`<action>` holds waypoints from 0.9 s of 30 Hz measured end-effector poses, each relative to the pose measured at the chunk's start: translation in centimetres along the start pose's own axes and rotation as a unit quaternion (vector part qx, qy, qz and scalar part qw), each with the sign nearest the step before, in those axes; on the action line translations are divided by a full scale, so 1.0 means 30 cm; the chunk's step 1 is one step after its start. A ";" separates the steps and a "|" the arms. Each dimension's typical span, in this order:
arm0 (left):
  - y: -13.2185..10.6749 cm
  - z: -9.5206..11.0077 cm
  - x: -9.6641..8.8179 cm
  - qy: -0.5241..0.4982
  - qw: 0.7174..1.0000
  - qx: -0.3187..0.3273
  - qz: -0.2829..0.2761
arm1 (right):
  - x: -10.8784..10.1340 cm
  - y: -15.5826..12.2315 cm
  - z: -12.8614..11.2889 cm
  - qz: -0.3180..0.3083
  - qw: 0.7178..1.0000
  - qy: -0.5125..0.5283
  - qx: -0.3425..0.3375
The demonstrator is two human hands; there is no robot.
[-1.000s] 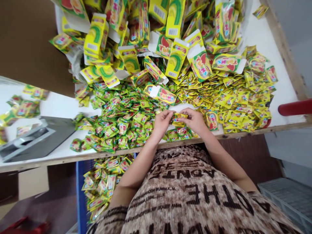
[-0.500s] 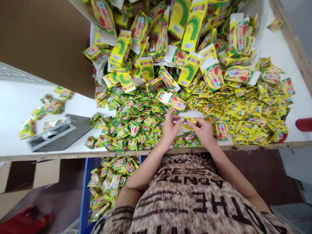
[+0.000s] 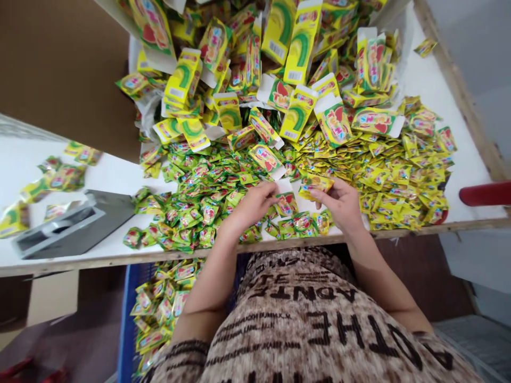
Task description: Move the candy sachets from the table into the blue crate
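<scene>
My left hand [image 3: 253, 206] is closed on a small candy box [image 3: 286, 204], yellow and green with its white flap up. In my right hand [image 3: 344, 206], thumb and fingers pinch a few yellow candy sachets [image 3: 315, 185], just right of the box. Several green sachets [image 3: 301, 223] lie at the table edge below the hands. A heap of green sachets [image 3: 199, 197] spreads to the left of my left hand, and a heap of yellow sachets [image 3: 403, 191] lies right of my right hand. Another open box [image 3: 265, 158] rests just above my left hand.
Many open candy boxes [image 3: 299, 111] are piled at the back. At left stand a large brown carton [image 3: 72, 74] and a grey tape dispenser [image 3: 80, 223]. A blue crate [image 3: 126, 319] with filled packs sits below the table edge. A red handle [image 3: 485, 194] shows at right.
My left hand has let go of the yellow sachets and taken a box from the pile's front, bringing it down towards me. My right hand keeps the sachets. The view has shifted right.
</scene>
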State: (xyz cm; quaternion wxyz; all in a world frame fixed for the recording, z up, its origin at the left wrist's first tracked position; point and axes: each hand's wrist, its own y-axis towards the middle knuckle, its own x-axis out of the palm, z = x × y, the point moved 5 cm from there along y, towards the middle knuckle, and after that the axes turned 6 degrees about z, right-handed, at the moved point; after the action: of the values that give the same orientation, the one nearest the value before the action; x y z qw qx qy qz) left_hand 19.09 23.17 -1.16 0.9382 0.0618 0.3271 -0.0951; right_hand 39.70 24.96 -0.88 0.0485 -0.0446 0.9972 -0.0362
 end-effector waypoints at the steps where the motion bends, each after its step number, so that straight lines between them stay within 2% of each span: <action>1: -0.012 0.019 0.012 0.006 1.000 0.017 -0.025 | 0.018 0.005 -0.023 -0.020 0.999 -0.020 -0.018; 4: -0.035 0.050 0.056 -0.004 0.999 0.036 -0.040 | 0.060 0.020 -0.064 -0.065 0.985 -0.118 -0.109; 7: -0.057 0.059 0.094 -0.040 0.998 0.043 0.011 | 0.065 0.025 -0.074 -0.109 0.949 -0.209 -0.208; 9: -0.078 0.060 0.119 -0.071 0.995 0.050 0.049 | 0.055 0.020 -0.080 -0.156 0.924 -0.254 -0.241; 12: -0.111 0.052 0.169 -0.102 0.989 0.043 0.097 | 0.046 0.005 -0.105 -0.233 0.876 -0.342 -0.247; 15: -0.129 0.043 0.217 -0.154 0.976 0.019 0.153 | 0.050 -0.016 -0.147 -0.277 0.824 -0.438 -0.229; 18: -0.120 0.034 0.261 -0.241 0.958 -0.027 0.155 | 0.054 -0.036 -0.183 -0.296 0.783 -0.498 -0.225; 20: -0.105 0.029 0.279 -0.285 0.946 -0.057 0.141 | 0.049 -0.043 -0.196 -0.300 0.788 -0.487 -0.229; 24: -0.084 0.022 0.279 -0.342 0.929 -0.070 0.124 | 0.025 -0.023 -0.182 -0.256 0.838 -0.415 -0.244; 27: -0.085 0.016 0.275 -0.342 0.929 -0.074 0.122 | 0.032 -0.019 -0.141 -0.242 0.829 -0.407 -0.300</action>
State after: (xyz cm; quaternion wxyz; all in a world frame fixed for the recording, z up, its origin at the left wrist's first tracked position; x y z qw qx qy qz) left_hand 25.15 19.47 -6.07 0.9994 -0.0046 -0.0177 0.0287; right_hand 38.37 24.61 3.28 0.4235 -0.3071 0.8066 0.2752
